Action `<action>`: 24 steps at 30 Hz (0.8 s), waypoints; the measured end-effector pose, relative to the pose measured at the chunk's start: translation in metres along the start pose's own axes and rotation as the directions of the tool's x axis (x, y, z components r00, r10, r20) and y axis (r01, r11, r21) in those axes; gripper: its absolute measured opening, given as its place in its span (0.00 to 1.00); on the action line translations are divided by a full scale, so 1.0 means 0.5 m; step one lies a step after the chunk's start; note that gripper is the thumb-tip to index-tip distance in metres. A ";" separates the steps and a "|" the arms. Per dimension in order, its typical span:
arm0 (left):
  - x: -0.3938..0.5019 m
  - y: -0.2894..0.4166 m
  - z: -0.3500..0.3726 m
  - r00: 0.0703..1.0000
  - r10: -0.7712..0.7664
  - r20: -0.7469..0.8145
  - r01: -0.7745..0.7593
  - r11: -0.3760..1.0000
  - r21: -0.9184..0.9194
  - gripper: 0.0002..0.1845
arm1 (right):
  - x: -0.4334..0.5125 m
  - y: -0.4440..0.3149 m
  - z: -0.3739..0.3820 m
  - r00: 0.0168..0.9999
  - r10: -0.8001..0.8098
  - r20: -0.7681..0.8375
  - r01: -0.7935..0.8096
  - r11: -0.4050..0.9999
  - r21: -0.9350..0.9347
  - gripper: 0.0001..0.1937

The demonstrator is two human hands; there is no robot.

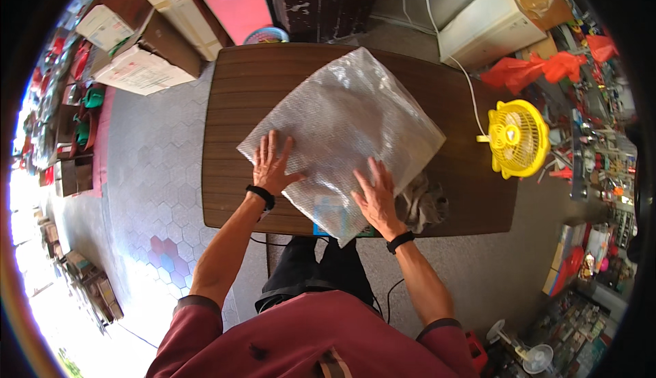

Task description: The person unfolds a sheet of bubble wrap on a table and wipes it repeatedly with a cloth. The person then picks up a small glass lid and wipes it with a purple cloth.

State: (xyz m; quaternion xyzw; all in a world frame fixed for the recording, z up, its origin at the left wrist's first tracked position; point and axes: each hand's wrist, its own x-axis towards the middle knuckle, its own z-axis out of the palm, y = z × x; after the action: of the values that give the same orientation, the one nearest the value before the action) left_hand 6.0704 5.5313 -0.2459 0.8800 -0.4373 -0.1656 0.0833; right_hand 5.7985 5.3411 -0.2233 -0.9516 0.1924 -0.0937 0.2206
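A sheet or bag of clear bubble wrap [328, 106] lies flat and turned cornerwise on a dark brown wooden table [241, 86]. Its near corner hangs slightly past the table's front edge. My left hand [271, 165] rests on its left side, fingers spread. On its near right part lies my right hand [376, 196], also with fingers apart. Neither hand grips anything. A crumpled grey-brown cloth [425, 206] sits beside my right hand, partly under the wrap. Through the near corner shows a flat blue item [322, 228], mostly covered.
A yellow fan [517, 137] with a white cord stands at the table's right end. Cardboard boxes [148, 70] are stacked at the back left. Behind the table is a blue basket [266, 34]. Red plastic bags [533, 70] and crowded shelves line the right.
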 end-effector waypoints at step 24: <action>0.003 0.026 -0.013 0.995 -0.085 0.042 0.086 0.996 -0.017 0.66 | -0.170 0.133 -0.336 0.500 0.838 -0.216 -0.687 0.536 0.490 0.37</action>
State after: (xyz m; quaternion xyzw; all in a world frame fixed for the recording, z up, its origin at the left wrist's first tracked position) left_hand 6.0639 5.5226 -0.2366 0.8934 -0.3992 -0.1915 0.0754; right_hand 5.6553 5.2561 -0.1130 -0.6626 0.6230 -0.2216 0.3518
